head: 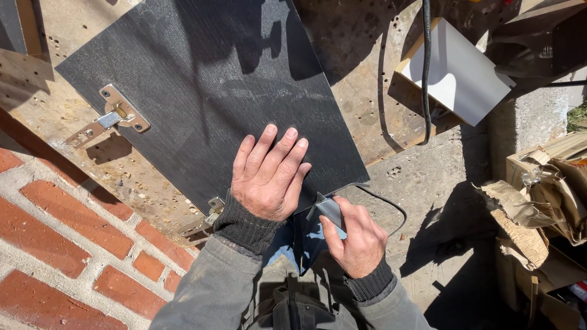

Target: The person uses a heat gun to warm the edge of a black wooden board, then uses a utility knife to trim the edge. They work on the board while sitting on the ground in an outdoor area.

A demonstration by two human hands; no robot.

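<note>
The left hand (269, 174) lies flat, palm down with fingers spread, pressing on the near corner of a dark panel (208, 85) that rests on a worn, hole-pocked wooden worktop (361, 91). Just at four o'clock from it, the right hand (358, 238) pinches a small grey metal scraper-like tool (329, 209) between thumb and fingers, its blade meeting the panel's near edge. Two metal hinges are fixed to the panel: one (116, 117) at ten o'clock from the left hand, well apart, and another (211, 211) at eight o'clock, just beside the wrist. A black cable (426, 67) runs down the worktop at two o'clock, passing a white board piece (458, 73). A brick wall (55, 244) sits at eight o'clock, torn cardboard (538, 208) at three o'clock.
</note>
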